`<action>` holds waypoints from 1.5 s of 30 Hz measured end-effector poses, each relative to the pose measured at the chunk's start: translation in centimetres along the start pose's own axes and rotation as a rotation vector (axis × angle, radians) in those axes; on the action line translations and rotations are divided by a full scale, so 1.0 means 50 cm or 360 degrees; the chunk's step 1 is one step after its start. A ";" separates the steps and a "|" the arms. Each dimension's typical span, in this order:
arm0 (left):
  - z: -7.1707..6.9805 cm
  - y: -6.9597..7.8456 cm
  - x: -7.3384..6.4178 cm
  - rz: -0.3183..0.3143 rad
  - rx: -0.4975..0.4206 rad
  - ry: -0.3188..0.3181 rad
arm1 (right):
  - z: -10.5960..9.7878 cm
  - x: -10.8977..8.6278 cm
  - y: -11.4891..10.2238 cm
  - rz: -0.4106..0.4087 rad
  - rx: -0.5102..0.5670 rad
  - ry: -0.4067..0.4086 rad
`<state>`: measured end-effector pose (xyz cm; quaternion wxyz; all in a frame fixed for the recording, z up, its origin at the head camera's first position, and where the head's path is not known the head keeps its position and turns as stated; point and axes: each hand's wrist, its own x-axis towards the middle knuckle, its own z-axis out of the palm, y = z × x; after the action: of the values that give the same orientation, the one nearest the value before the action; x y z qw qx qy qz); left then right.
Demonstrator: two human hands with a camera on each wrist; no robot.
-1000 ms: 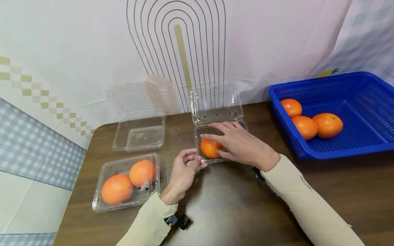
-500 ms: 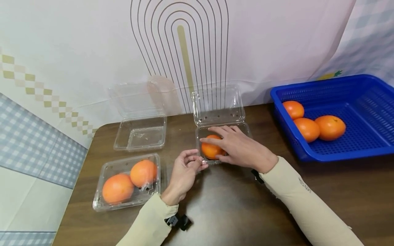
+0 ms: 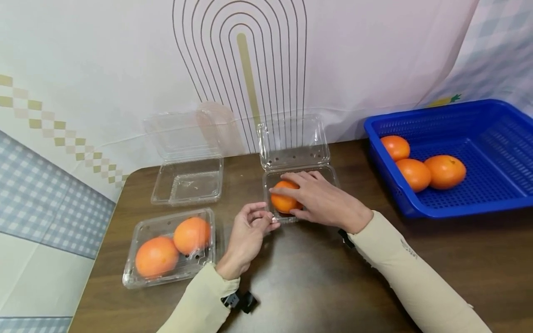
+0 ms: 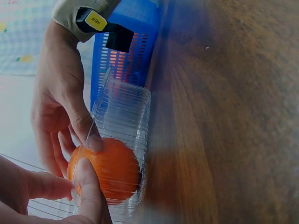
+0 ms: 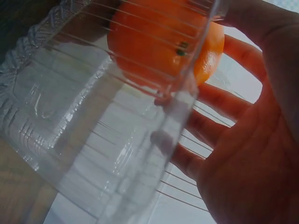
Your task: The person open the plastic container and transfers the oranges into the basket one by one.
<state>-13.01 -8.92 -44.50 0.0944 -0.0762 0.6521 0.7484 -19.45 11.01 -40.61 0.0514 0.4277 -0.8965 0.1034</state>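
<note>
In the head view, a clear plastic clamshell container (image 3: 294, 156) stands with its lid up. One orange (image 3: 283, 200) sits at the left end of its base. My right hand (image 3: 326, 199) reaches over the base and holds this orange, thumb in front and fingers over the top and far side. My left hand (image 3: 248, 236) pinches the container's front left corner between thumb and fingers. From the left wrist view, the orange (image 4: 117, 170) shows through the ribbed clear wall. In the right wrist view, fingertips (image 5: 163, 140) extend past the rim into the container, beside the orange (image 5: 149, 39).
A blue plastic basket (image 3: 483, 208) with several oranges (image 3: 444, 171) stands at the right. On the left, a lidded clear container (image 3: 170, 277) holds two oranges (image 3: 156, 257). Behind it stands another clear container (image 3: 187, 182), lid raised, nothing inside. A patterned cloth (image 3: 354, 55) hangs behind the table.
My right hand has dropped slightly, its fingers further across the orange, which shifts a little within the base. My left hand keeps its pinch on the corner.
</note>
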 end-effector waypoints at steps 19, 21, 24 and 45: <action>0.001 -0.005 -0.003 0.0004 0.0031 -0.0001 | 0.016 -0.001 0.009 0.0060 0.0046 0.0016; 0.002 -0.004 -0.002 0.0008 0.0028 -0.0005 | 0.018 0.000 0.010 0.0052 0.0042 0.0032; 0.003 -0.003 -0.002 0.0016 0.0021 -0.0007 | 0.023 0.001 0.012 0.0049 0.0034 0.0049; 0.008 -0.002 -0.007 -0.0008 -0.0058 -0.0017 | 0.032 0.006 0.006 0.0026 -0.0100 0.0117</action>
<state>-12.66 -8.54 -44.45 0.0984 -0.0755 0.6377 0.7603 -19.89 10.62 -42.13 0.0967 0.4146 -0.9003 0.0911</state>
